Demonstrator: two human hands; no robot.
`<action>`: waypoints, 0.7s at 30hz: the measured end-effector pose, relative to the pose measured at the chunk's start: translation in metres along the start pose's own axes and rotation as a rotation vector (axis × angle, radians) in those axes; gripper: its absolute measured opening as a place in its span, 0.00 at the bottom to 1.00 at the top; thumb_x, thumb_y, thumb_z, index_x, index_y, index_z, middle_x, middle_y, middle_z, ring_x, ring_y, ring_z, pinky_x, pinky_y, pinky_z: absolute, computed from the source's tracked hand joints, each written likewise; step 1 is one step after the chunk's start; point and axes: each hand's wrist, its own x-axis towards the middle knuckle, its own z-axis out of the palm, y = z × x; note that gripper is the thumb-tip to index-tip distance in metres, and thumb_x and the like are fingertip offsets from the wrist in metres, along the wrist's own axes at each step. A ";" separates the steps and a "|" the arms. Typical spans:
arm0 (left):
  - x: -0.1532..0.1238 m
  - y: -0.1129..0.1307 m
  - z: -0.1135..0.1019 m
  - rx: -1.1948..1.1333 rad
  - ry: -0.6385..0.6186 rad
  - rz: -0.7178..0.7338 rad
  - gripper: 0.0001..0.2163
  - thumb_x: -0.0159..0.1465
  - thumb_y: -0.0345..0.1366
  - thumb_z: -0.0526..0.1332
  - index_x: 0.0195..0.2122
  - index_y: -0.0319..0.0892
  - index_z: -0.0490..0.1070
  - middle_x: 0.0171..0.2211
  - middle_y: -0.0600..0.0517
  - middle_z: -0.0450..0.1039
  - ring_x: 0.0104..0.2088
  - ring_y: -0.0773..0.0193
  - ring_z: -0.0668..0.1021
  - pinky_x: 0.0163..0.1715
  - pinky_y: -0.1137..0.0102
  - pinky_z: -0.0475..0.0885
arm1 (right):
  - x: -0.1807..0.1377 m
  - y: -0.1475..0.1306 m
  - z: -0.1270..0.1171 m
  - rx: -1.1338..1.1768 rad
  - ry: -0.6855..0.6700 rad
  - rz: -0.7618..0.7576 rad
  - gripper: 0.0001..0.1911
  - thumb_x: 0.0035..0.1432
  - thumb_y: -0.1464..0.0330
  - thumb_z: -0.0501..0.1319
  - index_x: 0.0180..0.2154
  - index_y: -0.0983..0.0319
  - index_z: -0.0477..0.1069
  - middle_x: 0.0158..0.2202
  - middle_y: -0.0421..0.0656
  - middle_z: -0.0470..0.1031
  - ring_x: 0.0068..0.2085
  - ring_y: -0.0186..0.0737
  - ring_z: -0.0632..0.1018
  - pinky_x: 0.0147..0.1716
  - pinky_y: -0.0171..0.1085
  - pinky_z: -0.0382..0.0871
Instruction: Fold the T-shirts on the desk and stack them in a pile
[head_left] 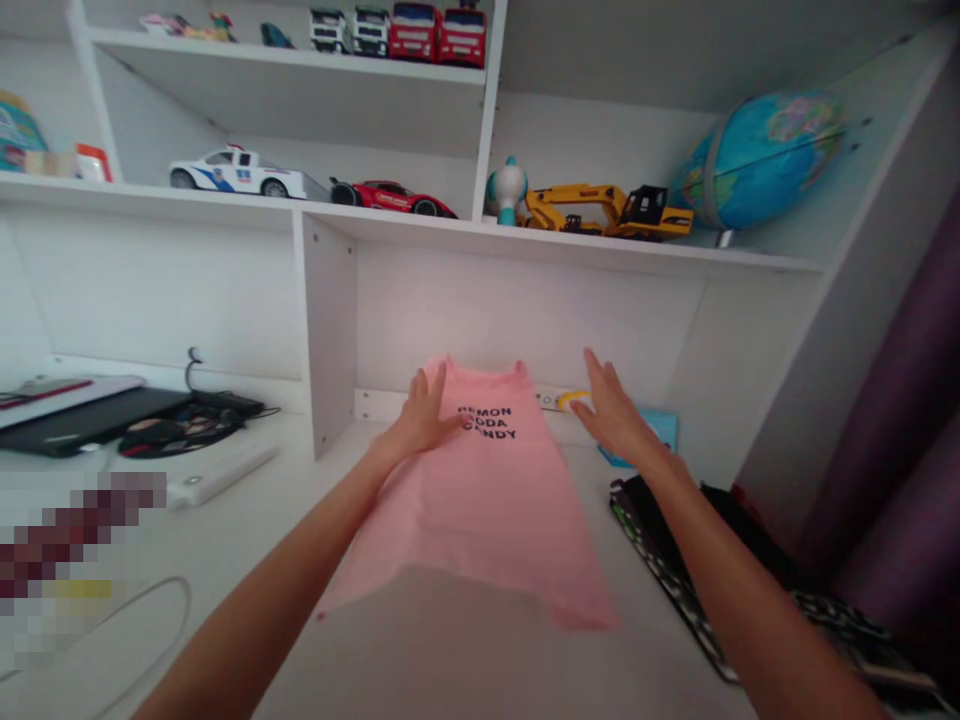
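A pink sleeveless top (pixel 495 510) with dark lettering lies spread on the white desk (pixel 450 660), its neck end toward the back panel and its hem toward me. My left hand (pixel 425 415) is over the top's upper left side, fingers stretched out; whether it presses on the cloth I cannot tell. To the right of the top, my right hand (pixel 611 405) is raised, fingers extended, holding nothing. Behind that hand a yellow and white item (pixel 574 400) shows in part near the back panel.
Dark patterned fabric (pixel 675 570) lies at the right, near a blue box (pixel 661 430). On the left are a black laptop (pixel 67 415), a white power strip (pixel 221 475) and a cable (pixel 187 610). Above, a shelf (pixel 420 225) holds toy vehicles, including a yellow excavator (pixel 607 210), and a globe (pixel 765 160).
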 end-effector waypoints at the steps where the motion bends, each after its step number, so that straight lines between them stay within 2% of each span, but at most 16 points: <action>1: -0.009 -0.008 0.013 0.064 -0.113 -0.033 0.42 0.56 0.47 0.58 0.62 0.36 0.34 0.62 0.30 0.32 0.61 0.42 0.40 0.54 0.48 0.48 | -0.013 0.005 0.011 -0.013 -0.085 0.010 0.36 0.55 0.67 0.51 0.62 0.64 0.39 0.63 0.52 0.39 0.62 0.53 0.44 0.55 0.52 0.51; 4: -0.041 -0.026 0.038 0.198 -0.396 -0.066 0.43 0.55 0.54 0.55 0.62 0.38 0.34 0.62 0.32 0.30 0.60 0.41 0.37 0.52 0.42 0.44 | -0.059 0.017 0.036 -0.040 -0.418 0.014 0.35 0.53 0.65 0.54 0.61 0.62 0.45 0.64 0.50 0.38 0.62 0.51 0.42 0.58 0.49 0.45; 7: -0.078 -0.032 0.046 0.235 -0.625 -0.058 0.45 0.52 0.59 0.54 0.62 0.35 0.37 0.61 0.31 0.33 0.60 0.40 0.40 0.52 0.41 0.42 | -0.107 0.026 0.052 0.004 -0.822 0.016 0.40 0.49 0.58 0.59 0.60 0.64 0.48 0.63 0.53 0.42 0.62 0.50 0.46 0.58 0.46 0.45; 9: -0.103 -0.029 0.047 0.201 -0.771 -0.033 0.48 0.49 0.61 0.55 0.62 0.35 0.39 0.61 0.31 0.34 0.60 0.39 0.41 0.52 0.41 0.43 | -0.134 0.030 0.061 0.027 -0.988 0.049 0.44 0.46 0.55 0.61 0.60 0.66 0.49 0.62 0.55 0.44 0.61 0.51 0.47 0.58 0.46 0.46; 10: -0.115 -0.027 0.048 0.178 -0.832 -0.007 0.49 0.47 0.62 0.56 0.62 0.36 0.40 0.61 0.32 0.34 0.60 0.39 0.42 0.53 0.42 0.44 | -0.145 0.031 0.065 0.026 -1.011 0.066 0.43 0.46 0.55 0.61 0.60 0.66 0.50 0.62 0.55 0.45 0.61 0.51 0.48 0.57 0.46 0.46; 12: -0.138 -0.024 0.049 0.158 -0.892 0.047 0.48 0.46 0.60 0.58 0.62 0.38 0.42 0.62 0.34 0.35 0.60 0.38 0.42 0.53 0.42 0.46 | -0.163 0.031 0.073 0.013 -0.947 0.075 0.37 0.50 0.58 0.58 0.59 0.66 0.53 0.61 0.54 0.50 0.61 0.51 0.51 0.57 0.46 0.49; 13: -0.147 -0.023 0.050 0.151 -0.885 0.077 0.45 0.49 0.58 0.58 0.62 0.40 0.43 0.62 0.35 0.36 0.60 0.39 0.43 0.53 0.42 0.47 | -0.171 0.029 0.075 0.005 -0.875 0.063 0.31 0.54 0.61 0.56 0.57 0.65 0.57 0.59 0.53 0.56 0.60 0.50 0.55 0.56 0.46 0.51; 15: -0.162 -0.024 0.046 0.122 -0.821 0.126 0.32 0.58 0.50 0.53 0.61 0.43 0.49 0.62 0.38 0.42 0.60 0.42 0.47 0.53 0.45 0.50 | -0.183 0.021 0.076 -0.019 -0.721 0.031 0.19 0.57 0.67 0.50 0.50 0.64 0.66 0.51 0.52 0.67 0.53 0.48 0.66 0.52 0.45 0.57; 17: -0.172 -0.026 0.035 0.046 -0.747 0.169 0.21 0.64 0.42 0.46 0.57 0.46 0.57 0.60 0.42 0.51 0.59 0.48 0.55 0.55 0.50 0.53 | -0.194 0.010 0.069 -0.040 -0.629 0.015 0.15 0.57 0.73 0.47 0.41 0.64 0.71 0.41 0.50 0.72 0.45 0.46 0.71 0.47 0.44 0.61; 19: -0.178 -0.029 0.016 -0.075 -0.744 0.208 0.18 0.65 0.38 0.44 0.52 0.49 0.65 0.55 0.47 0.61 0.56 0.53 0.63 0.55 0.56 0.57 | -0.203 -0.002 0.053 0.009 -0.647 0.019 0.14 0.56 0.74 0.48 0.35 0.63 0.71 0.36 0.47 0.73 0.40 0.44 0.73 0.42 0.39 0.64; 21: -0.178 -0.034 -0.005 -0.190 -0.825 0.220 0.15 0.64 0.39 0.48 0.47 0.51 0.70 0.49 0.51 0.69 0.50 0.57 0.70 0.50 0.62 0.63 | -0.207 -0.010 0.031 0.140 -0.771 0.038 0.11 0.55 0.73 0.49 0.31 0.61 0.70 0.30 0.42 0.74 0.34 0.39 0.73 0.34 0.33 0.65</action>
